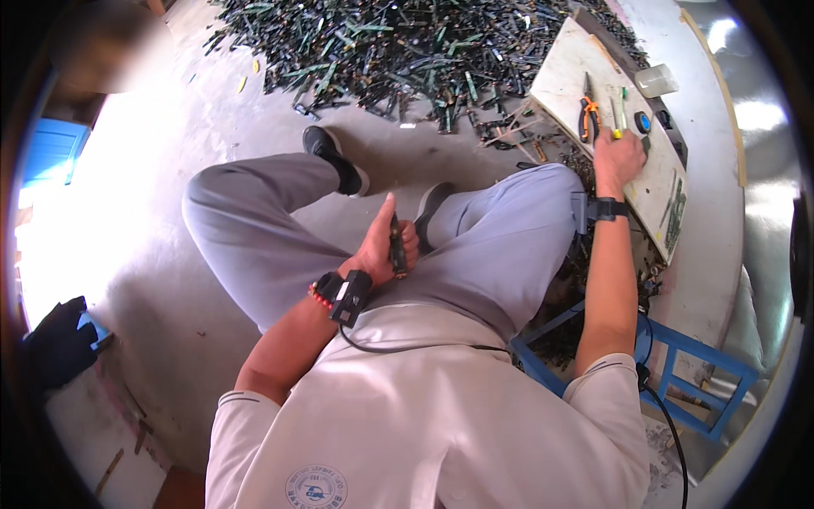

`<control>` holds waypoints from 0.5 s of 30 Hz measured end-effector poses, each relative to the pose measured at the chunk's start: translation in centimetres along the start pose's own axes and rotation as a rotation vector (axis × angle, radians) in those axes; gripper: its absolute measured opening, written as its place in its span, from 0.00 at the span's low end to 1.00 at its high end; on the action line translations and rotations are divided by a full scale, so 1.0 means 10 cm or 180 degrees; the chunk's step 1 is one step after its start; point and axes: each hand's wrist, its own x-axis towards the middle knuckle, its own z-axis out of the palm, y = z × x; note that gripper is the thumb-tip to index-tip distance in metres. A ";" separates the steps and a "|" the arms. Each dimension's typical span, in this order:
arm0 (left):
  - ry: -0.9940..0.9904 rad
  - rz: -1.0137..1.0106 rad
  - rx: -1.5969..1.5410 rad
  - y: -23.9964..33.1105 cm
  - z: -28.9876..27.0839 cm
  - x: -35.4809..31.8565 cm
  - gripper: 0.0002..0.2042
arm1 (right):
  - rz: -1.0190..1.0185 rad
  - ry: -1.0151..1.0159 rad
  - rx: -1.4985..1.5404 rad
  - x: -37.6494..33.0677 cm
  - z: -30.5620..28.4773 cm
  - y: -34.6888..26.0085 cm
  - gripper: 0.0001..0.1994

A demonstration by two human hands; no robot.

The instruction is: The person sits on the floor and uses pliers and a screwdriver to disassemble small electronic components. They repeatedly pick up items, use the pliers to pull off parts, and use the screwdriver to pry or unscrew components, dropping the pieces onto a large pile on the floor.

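My left hand point(383, 248) is in front of my lap, fingers wrapped round a small dark narrow part point(397, 248) and the thumb stretched out. My right hand point(619, 159) reaches onto a pale board point(564, 64) on the right. Its fingers close at the yellow handle of a slim screwdriver point(616, 133); part of the handle is hidden. Just left of that hand lie pliers with orange and black handles point(588, 119). A green-handled slim tool point(623, 106) and a round blue-and-black item point(643, 123) are beside the fingers on the far side.
A large heap of green and dark strip-like parts point(398, 55) covers the floor ahead. Several green strips point(674, 208) lie on the board's near end. A translucent cup point(656, 81) stands by its edge. Blue frame point(708, 382) is at my right; a blurred person point(97, 42) is far left.
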 end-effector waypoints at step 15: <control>-0.0063 -0.0030 0.0070 0.04 0.05 -0.02 0.35 | -0.0125 0.0622 0.1107 -0.16 -0.14 0.30 0.18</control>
